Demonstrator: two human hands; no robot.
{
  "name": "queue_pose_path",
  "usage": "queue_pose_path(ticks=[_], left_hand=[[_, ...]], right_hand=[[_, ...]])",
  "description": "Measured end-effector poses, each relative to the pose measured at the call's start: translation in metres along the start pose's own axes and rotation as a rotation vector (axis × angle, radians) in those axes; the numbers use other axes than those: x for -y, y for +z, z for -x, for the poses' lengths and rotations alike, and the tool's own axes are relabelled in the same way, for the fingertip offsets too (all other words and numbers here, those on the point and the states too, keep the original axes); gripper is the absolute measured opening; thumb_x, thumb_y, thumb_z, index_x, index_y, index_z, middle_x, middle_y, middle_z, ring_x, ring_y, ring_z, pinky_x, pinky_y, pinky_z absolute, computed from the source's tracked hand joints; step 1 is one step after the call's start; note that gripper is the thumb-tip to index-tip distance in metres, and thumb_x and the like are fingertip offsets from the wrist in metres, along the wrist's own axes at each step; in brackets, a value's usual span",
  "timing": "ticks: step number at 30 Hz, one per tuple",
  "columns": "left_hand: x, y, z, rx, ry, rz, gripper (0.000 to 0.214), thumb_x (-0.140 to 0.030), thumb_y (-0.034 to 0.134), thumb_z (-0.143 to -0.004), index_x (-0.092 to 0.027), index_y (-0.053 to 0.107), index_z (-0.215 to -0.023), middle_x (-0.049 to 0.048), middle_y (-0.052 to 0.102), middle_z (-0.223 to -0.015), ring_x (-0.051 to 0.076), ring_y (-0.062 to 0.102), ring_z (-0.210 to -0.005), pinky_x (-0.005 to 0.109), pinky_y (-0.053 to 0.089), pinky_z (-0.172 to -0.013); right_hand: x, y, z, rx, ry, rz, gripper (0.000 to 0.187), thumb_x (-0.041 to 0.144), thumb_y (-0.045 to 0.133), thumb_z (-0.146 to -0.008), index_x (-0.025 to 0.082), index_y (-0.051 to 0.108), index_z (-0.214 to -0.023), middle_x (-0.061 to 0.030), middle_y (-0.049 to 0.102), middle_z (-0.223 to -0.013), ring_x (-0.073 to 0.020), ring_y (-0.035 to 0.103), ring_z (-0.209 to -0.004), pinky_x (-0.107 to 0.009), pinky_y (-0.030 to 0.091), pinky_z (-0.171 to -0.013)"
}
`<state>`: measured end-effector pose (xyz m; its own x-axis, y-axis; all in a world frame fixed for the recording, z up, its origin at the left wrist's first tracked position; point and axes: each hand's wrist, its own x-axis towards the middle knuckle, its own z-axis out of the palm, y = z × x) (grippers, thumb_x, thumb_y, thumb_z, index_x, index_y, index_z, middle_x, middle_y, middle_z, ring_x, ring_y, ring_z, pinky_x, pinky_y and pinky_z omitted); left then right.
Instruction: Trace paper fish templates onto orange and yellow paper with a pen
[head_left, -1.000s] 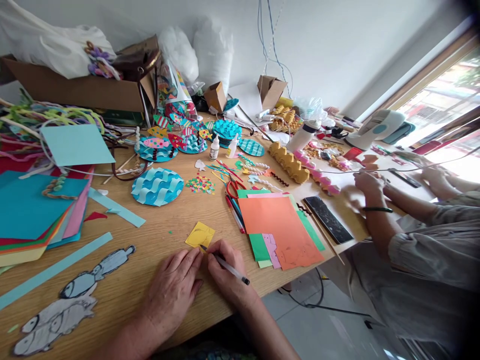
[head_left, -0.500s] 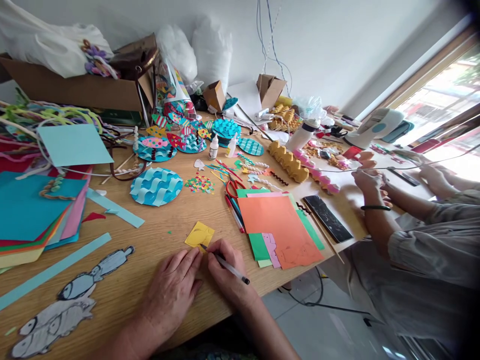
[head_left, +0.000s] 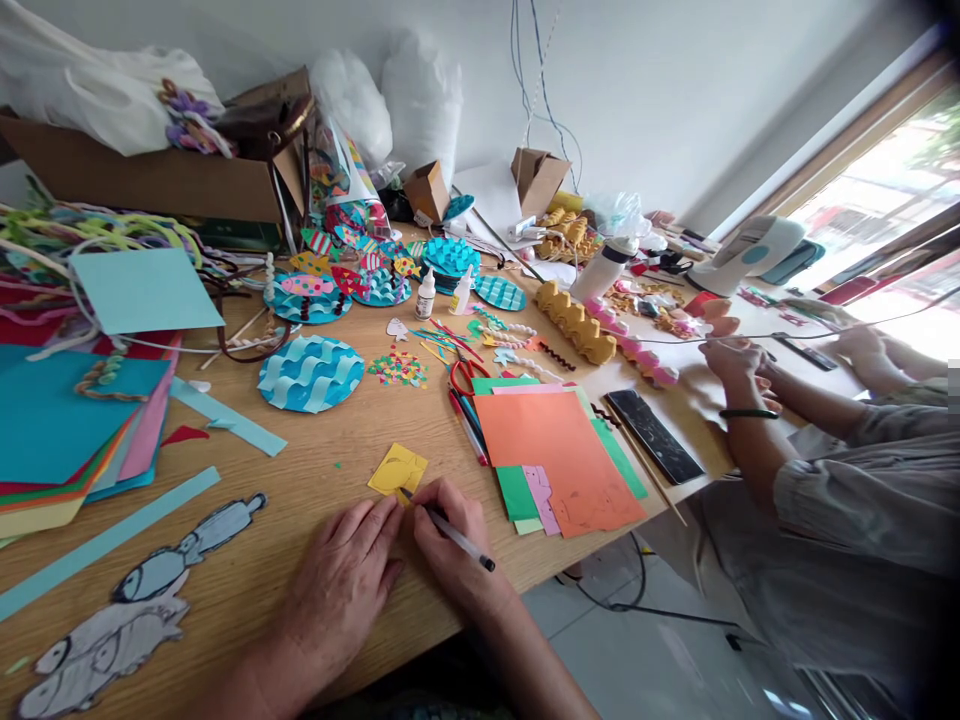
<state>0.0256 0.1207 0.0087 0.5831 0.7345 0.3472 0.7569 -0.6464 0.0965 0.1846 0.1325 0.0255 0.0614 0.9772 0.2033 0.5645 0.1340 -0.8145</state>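
My right hand [head_left: 454,545] is closed round a pen [head_left: 459,538], whose tip rests on the near edge of a small yellow paper piece [head_left: 397,468] on the wooden table [head_left: 330,470]. My left hand [head_left: 341,585] lies flat on the table just left of the pen, fingers stretched toward the yellow piece and touching its near corner. An orange sheet [head_left: 559,455] on a stack of coloured papers lies right of my right hand.
Grey paper fish cut-outs [head_left: 127,600] lie at the near left, with blue strips and a stack of coloured sheets [head_left: 67,420] behind. Blue wavy paper discs [head_left: 311,372], glue bottles, scissors [head_left: 465,375] and boxes fill the middle and back. Another person's hands [head_left: 739,365] work at the right beside a black phone [head_left: 654,436].
My hands and the pen have stayed in place on the yellow piece. The other person's hands at the right have shifted slightly.
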Motion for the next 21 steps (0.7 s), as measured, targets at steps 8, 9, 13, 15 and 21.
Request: queue_pose_path(ticks=[8,9,13,15,21], left_hand=[[0.0010,-0.0012,-0.0007,0.003,0.006,0.003,0.035,-0.019,0.042,-0.089,-0.016,0.055,-0.122,0.0080,0.063,-0.119,0.025,0.054,-0.106,0.040,0.043,-0.091],[0.0011,-0.0011,-0.0008,0.000,0.011,0.003,0.035,-0.019,0.042,-0.089,-0.015,0.055,-0.122,0.0082,0.063,-0.119,0.025,0.054,-0.106,0.040,0.043,-0.091],[0.0013,0.0004,0.0001,0.014,0.005,0.020,0.036,-0.021,0.040,-0.090,-0.016,0.054,-0.123,0.0081,0.062,-0.121,0.025,0.053,-0.108,0.040,0.043,-0.092],[0.0013,0.0009,0.0007,0.017,-0.005,0.025,0.036,-0.021,0.040,-0.090,-0.017,0.054,-0.123,0.0080,0.062,-0.121,0.025,0.053,-0.108,0.040,0.043,-0.093],[0.0019,-0.0003,-0.0002,-0.015,0.014,0.010,0.034,-0.022,0.040,-0.091,-0.015,0.056,-0.121,0.0079,0.063,-0.120,0.025,0.054,-0.107,0.039,0.043,-0.092]], right_hand=[[0.0005,-0.0003,0.0002,-0.008,0.006,-0.032,0.010,0.019,0.045,-0.072,0.022,0.054,-0.069,0.0026,0.059,-0.057,-0.0122,0.052,-0.050,-0.021,0.039,-0.050],[0.0007,-0.0001,0.0002,-0.010,0.008,-0.033,0.010,0.019,0.045,-0.072,0.022,0.054,-0.069,0.0026,0.059,-0.057,-0.0121,0.052,-0.050,-0.021,0.039,-0.050],[0.0010,0.0004,0.0000,-0.015,-0.001,-0.009,0.010,0.017,0.045,-0.071,0.022,0.053,-0.067,0.0020,0.060,-0.059,-0.0123,0.052,-0.051,-0.022,0.040,-0.053],[0.0007,0.0004,0.0001,-0.019,-0.001,-0.010,0.010,0.017,0.045,-0.070,0.021,0.053,-0.068,0.0020,0.059,-0.059,-0.0126,0.053,-0.052,-0.022,0.040,-0.053],[0.0003,0.0009,0.0002,-0.033,-0.007,-0.017,0.010,0.019,0.045,-0.073,0.021,0.054,-0.069,0.0014,0.060,-0.058,-0.0129,0.053,-0.051,-0.022,0.039,-0.051]])
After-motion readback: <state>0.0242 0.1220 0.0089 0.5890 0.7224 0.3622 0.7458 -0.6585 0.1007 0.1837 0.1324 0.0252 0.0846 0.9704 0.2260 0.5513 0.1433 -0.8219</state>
